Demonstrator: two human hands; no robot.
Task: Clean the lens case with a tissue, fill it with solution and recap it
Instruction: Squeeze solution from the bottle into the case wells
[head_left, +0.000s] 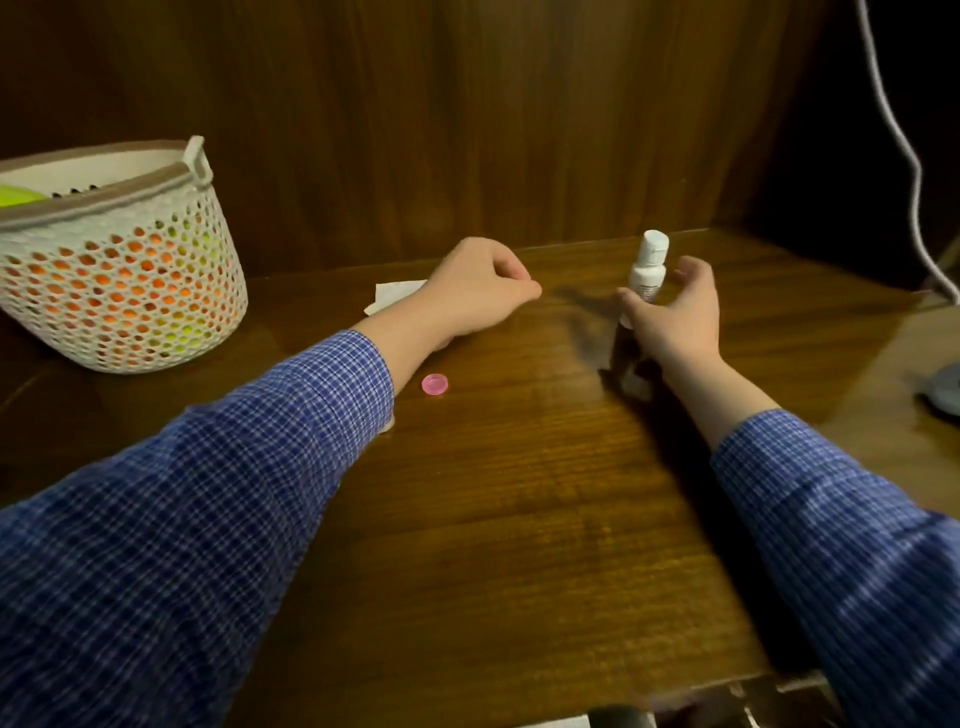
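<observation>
My left hand (475, 293) rests knuckles-up on the wooden table (519, 493), its fingers curled under; what lies beneath them is hidden. A white tissue (393, 295) lies flat on the table, partly under that hand. A small pink round cap (435, 384) sits loose by my left wrist. The lens case body is not in sight. A white solution bottle (648, 270) with its white cap on stands upright at the right. My right hand (675, 317) cups around it, thumb against the bottle and fingers spread apart from it.
A white perforated basket (119, 260) holding orange and green things stands at the back left. A wood-panelled wall rises behind the table. A white cord (906, 145) hangs at the far right above a grey object (943, 387).
</observation>
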